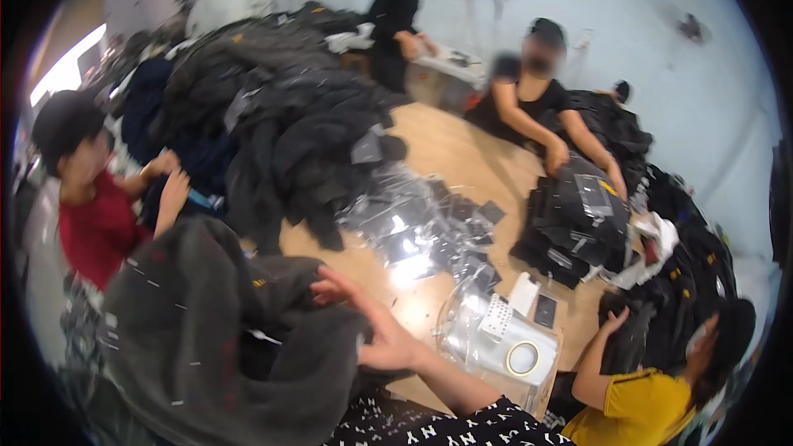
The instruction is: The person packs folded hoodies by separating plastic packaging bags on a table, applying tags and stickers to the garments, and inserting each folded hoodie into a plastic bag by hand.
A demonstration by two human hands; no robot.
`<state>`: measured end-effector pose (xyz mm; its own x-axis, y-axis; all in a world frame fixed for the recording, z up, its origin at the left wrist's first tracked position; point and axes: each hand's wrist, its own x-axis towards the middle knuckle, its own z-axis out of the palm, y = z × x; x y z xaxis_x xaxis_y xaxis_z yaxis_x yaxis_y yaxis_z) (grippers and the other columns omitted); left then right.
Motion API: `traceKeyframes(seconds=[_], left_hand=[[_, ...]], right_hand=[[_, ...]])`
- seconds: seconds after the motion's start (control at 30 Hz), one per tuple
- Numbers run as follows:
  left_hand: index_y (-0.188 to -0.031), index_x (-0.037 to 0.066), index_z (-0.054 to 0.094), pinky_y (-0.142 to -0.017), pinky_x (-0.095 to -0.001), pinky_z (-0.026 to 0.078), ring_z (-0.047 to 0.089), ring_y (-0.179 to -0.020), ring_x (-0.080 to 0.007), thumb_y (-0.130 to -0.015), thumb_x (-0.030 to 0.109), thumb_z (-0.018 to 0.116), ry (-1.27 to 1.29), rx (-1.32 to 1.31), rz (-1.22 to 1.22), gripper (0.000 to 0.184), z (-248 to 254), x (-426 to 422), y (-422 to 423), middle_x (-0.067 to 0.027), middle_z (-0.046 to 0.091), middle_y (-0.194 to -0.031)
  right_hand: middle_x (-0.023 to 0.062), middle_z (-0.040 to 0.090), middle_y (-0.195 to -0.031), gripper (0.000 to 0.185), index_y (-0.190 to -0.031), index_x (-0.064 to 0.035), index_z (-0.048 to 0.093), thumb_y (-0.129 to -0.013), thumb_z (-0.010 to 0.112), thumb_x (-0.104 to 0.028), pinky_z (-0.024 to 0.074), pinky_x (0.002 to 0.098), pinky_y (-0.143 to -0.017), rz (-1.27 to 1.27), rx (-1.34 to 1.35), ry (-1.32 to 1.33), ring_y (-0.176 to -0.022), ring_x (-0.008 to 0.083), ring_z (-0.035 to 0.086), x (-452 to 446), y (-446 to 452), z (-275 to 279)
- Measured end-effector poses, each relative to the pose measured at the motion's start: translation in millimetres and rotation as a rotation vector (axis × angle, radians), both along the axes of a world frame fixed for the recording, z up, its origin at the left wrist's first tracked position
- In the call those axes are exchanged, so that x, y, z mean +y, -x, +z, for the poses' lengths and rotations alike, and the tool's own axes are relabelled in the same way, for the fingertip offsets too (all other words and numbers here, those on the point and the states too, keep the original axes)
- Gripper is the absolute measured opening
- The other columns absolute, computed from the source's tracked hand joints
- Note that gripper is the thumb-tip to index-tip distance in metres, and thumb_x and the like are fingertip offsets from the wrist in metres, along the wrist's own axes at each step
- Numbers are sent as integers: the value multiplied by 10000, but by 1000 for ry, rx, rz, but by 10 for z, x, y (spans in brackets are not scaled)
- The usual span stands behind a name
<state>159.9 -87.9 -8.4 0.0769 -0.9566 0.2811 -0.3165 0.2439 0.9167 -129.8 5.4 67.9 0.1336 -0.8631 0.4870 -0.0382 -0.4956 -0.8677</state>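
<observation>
Head view: the right hand [378, 332], loosely curved, touches a dark garment [186, 334] (grip unclear).

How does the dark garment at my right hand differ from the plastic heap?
The garment is dark and matte; the plastic heap is mostly clear and shiny. The garment bunches in thick folds by the right hand; the plastic heap spreads in thin pieces over the tabletop. Neither is neatly stacked.
</observation>
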Motion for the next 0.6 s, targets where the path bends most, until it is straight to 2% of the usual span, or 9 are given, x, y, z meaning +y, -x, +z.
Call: traceKeyframes(seconds=[0.03,0.07,0.13,0.2,0.27,0.4,0.43,0.53,0.6], left_hand=[[-1460,22,296,-1078,-656,193,225,-1385,-476,-680,394,788,11,89,36,994,69,44,-79,-278,230,-1504],[-1459,23,298,-1078,-656,195,227,-1385,-475,-683,395,784,18,169,76,989,126,144,-167,-276,233,-1504],[-1459,25,301,-1078,-655,197,232,-1383,-472,-689,395,778,38,278,171,979,184,400,-357,-271,238,-1503],[-1458,27,303,-1077,-654,200,237,-1381,-470,-694,396,771,37,378,256,969,173,726,-525,-266,243,-1502],[-1458,30,306,-1076,-653,202,242,-1380,-468,-700,397,765,11,454,321,959,44,1146,-626,-261,248,-1502],[-1456,34,312,-1075,-652,208,252,-1377,-463,-711,398,752,-58,621,445,939,-291,1893,-687,-252,258,-1500],[-1456,35,313,-1075,-651,209,254,-1376,-462,-714,399,749,-71,657,470,934,-377,2043,-683,-250,260,-1500],[-1455,38,317,-1074,-650,213,262,-1373,-458,-722,400,739,-129,745,508,919,-690,2267,-502,-242,268,-1499],[-1454,41,320,-1074,-649,215,267,-1372,-456,-728,401,732,-156,794,504,909,-873,2283,-325,-238,273,-1498]], right_hand=[[131,470,-1363,879,-1510,-84,255,-803,747,-261,438,360,-931,46,-80,-87,-1160,222,506,-28,1,-109],[123,484,-1349,848,-1497,-71,282,-808,739,-262,440,363,-940,41,-18,-42,-1164,221,507,-81,9,-207],[121,513,-1317,741,-1460,-50,353,-835,714,-218,470,352,-912,-53,40,-117,-1162,220,514,-161,-71,-444],[136,576,-1235,572,-1419,-69,433,-896,643,-167,489,339,-876,-100,136,-164,-1040,219,585,-339,-176,-800],[146,586,-1223,468,-1410,-83,453,-959,558,-154,483,340,-870,-69,218,-251,-1036,219,590,-409,-346,-994],[182,571,-1232,443,-1402,-79,462,-988,537,-217,463,336,-891,73,394,-240,-1081,233,568,-536,-597,-1679],[196,557,-1245,439,-1394,-61,464,-994,526,-229,461,334,-898,94,516,-273,-1092,233,559,-551,-681,-1736],[289,509,-1263,491,-1379,-12,454,-986,500,-303,414,444,-991,181,814,-199,-1168,420,510,-650,-684,-2036],[288,512,-1264,489,-1377,-13,457,-983,499,-301,413,436,-997,223,1007,-33,-1174,422,502,-722,-687,-2158]])
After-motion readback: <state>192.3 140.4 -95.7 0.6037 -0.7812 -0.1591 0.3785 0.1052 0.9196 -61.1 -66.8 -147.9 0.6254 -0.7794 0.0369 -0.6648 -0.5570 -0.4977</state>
